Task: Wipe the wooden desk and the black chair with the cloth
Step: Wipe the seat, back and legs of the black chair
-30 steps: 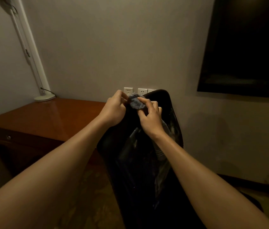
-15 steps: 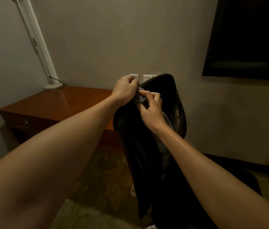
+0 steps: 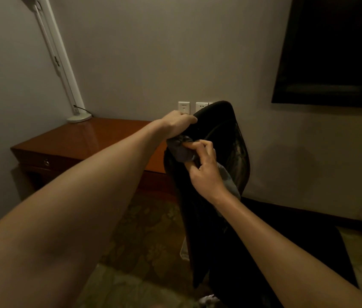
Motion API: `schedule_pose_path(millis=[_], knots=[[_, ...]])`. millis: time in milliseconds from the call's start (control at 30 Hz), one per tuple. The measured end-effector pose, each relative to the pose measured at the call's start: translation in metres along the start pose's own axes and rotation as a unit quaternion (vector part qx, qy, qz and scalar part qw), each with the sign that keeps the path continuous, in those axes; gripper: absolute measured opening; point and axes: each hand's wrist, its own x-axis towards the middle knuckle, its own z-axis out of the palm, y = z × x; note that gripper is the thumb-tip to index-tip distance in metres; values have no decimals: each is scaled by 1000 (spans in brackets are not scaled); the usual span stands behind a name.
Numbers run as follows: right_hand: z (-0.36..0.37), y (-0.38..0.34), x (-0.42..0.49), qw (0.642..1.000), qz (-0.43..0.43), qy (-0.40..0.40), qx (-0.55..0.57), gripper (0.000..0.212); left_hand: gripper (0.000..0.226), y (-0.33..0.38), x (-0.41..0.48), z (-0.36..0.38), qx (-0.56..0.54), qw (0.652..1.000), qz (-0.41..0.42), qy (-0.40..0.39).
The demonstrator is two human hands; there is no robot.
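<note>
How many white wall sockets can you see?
2 sockets clearly: one above the left hand, one beside it at the black chair top. The chair may hide more.

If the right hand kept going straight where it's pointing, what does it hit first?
Likely the left hand, gripping the black chair just up-left of the grey cloth that the right hand pinches. Depth between them is unclear.

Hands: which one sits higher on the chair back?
The left hand, curled over the top edge of the chair near the wall sockets; the right hand is lower, pinching the cloth.
</note>
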Motion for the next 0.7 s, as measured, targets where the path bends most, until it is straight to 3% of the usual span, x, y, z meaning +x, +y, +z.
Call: schedule_pose_path(millis=[233,333,500,700], knots=[[0,1,-41,999,-21,-7,-39,34,58,-5,-8,20,80,996,33,-18],[-3,7,-53,998,-26,-11,-64,35,59,-3,-13,18,31,999,11,-40],[-6,16,-61,996,-29,-7,-80,32,60,-9,-18,21,18,999,27,-6],[-10,28,-23,996,70,44,-25,29,53,-13,-12,27,45,997,22,56]])
